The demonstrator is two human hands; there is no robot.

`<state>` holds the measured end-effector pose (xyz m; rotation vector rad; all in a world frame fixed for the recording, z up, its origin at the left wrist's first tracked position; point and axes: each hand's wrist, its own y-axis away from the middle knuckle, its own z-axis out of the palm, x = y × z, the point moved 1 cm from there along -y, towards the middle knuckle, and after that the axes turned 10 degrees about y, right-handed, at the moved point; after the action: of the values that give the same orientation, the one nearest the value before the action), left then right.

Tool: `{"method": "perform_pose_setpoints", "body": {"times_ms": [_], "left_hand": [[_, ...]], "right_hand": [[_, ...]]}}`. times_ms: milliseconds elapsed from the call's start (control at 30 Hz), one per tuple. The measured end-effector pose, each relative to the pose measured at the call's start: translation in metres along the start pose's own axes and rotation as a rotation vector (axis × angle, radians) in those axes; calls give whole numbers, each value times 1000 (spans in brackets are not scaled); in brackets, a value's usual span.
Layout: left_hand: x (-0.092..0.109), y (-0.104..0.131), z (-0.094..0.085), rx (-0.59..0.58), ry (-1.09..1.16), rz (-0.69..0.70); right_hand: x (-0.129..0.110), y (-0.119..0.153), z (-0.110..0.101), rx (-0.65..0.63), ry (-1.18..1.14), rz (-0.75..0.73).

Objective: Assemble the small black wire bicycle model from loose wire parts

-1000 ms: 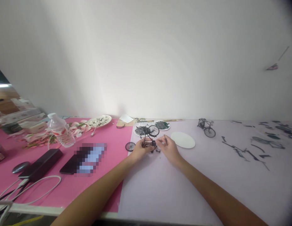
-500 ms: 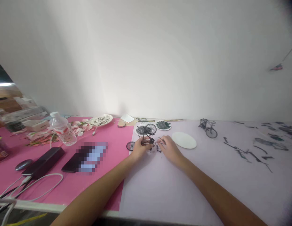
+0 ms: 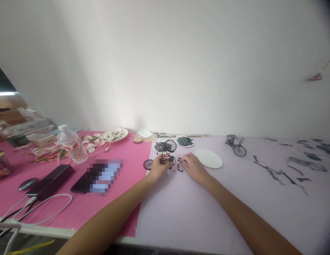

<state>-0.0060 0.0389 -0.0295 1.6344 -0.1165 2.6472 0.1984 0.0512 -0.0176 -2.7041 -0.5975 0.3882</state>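
In my left hand (image 3: 160, 168) is a small black model bicycle (image 3: 167, 159), gripped between thumb and fingers. Part of its frame is hidden behind the fingers. One spoked wheel (image 3: 148, 164) shows to the left of that hand. My right hand (image 3: 193, 164) is just to the right, fingertips pinched together low over the table. A tiny dark part shows at those fingertips, too small to name. Small black pieces (image 3: 180, 168) lie on the table between the two hands.
Behind my hands stand plates of spoked wheels (image 3: 166, 145) and green-black parts (image 3: 184, 141). A white plate (image 3: 208, 158) and another model bicycle (image 3: 236, 145) are to the right, with loose black parts (image 3: 281, 171) beyond. A phone (image 3: 97, 177), bottle (image 3: 72, 144) and black power bank (image 3: 50, 182) lie left.
My right hand has lowered slightly, its fingers now closer to the tabletop and more bent. My left hand keeps the model bicycle in nearly the same place.
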Motion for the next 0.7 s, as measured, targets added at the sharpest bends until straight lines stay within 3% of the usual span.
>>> {"method": "perform_pose_setpoints", "body": {"times_ms": [300, 700], "left_hand": [[-2, 4, 5, -2, 9, 2], [-5, 3, 3, -14, 17, -37]], "right_hand": [[-5, 1, -1, -20, 52, 4], [5, 0, 13, 3, -37, 78]]}}
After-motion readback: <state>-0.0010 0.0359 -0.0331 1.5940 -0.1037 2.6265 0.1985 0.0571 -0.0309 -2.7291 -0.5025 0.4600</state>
